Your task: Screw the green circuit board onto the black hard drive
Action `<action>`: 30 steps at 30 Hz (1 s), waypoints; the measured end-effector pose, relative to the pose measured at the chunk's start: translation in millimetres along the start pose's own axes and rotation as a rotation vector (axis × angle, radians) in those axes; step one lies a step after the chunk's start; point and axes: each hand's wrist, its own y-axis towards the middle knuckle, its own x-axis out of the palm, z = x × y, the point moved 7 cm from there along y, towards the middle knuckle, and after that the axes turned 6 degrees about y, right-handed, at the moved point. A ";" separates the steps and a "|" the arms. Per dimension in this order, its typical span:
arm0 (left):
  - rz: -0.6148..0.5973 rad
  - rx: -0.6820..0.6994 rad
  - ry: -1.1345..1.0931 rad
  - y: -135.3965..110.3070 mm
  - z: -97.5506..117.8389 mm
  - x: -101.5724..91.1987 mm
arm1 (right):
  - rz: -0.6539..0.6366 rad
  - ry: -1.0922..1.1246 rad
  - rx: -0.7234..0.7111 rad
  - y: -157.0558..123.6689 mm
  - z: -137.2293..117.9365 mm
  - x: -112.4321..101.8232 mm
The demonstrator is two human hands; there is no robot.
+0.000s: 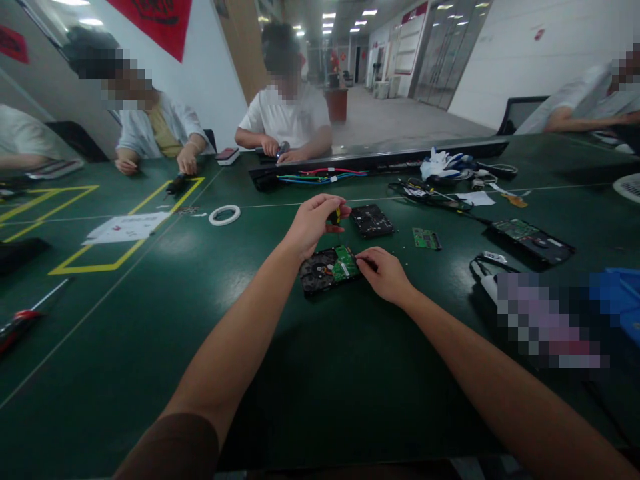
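My left hand point(316, 225) is closed around a screwdriver point(338, 217) above the hard drive point(325, 268) at frame centre. My right hand point(386, 275) touches its right edge, fingers curled; whether it grips, I cannot tell.

Open green table point(125, 347) is stretching along the near edge and to the left, giving both forearms wide room. Around the hard drive point(325, 270), where the left hand point(315, 223) is gripping a screwdriver point(337, 217) and the right hand point(386, 275) is resting, a black drive cover point(373, 220) and small green circuit board point(427, 239) are crowding the far side. A second hard drive point(533, 241) and white cabled device point(487, 281) are blocking the right.
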 end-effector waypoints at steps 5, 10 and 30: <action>0.002 0.000 -0.055 1.4 -3.1 -0.7 | 0.000 0.001 0.008 0.0 0.8 0.1; -0.036 0.033 -0.034 2.2 -3.1 0.8 | -0.005 0.004 -0.005 0.8 0.8 0.1; -0.120 -0.032 -0.035 -0.4 -5.5 10.0 | 0.003 0.008 0.006 0.1 1.4 0.4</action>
